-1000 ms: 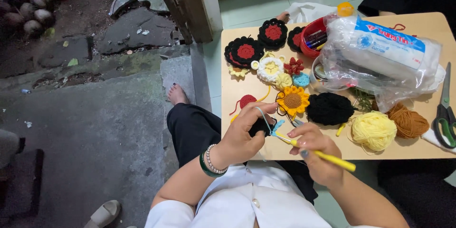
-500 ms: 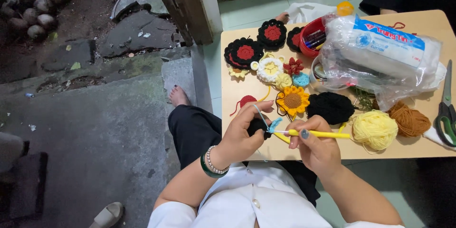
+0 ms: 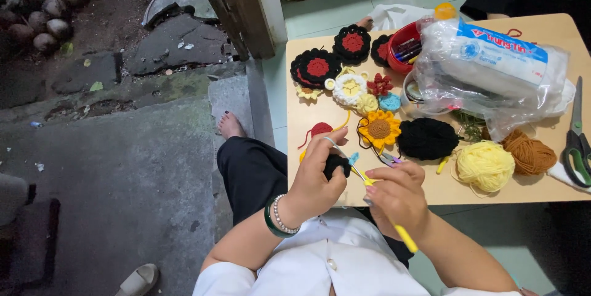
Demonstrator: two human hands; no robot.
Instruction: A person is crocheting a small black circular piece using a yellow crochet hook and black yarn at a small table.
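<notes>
left hand (image 3: 317, 182) raised with fingers pinched, right hand (image 3: 397, 194) curled closed just beside it

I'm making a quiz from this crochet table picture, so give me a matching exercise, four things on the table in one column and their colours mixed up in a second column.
Things:
1. ball of yarn nearest the front edge
2. ball of yarn beside it, toward the scissors
3. bowl of pens
4. fuzzy yarn bundle beside the sunflower

Colours:
A. red
B. black
C. pale yellow
D. brown

Pairs: 1-C, 2-D, 3-A, 4-B
</notes>
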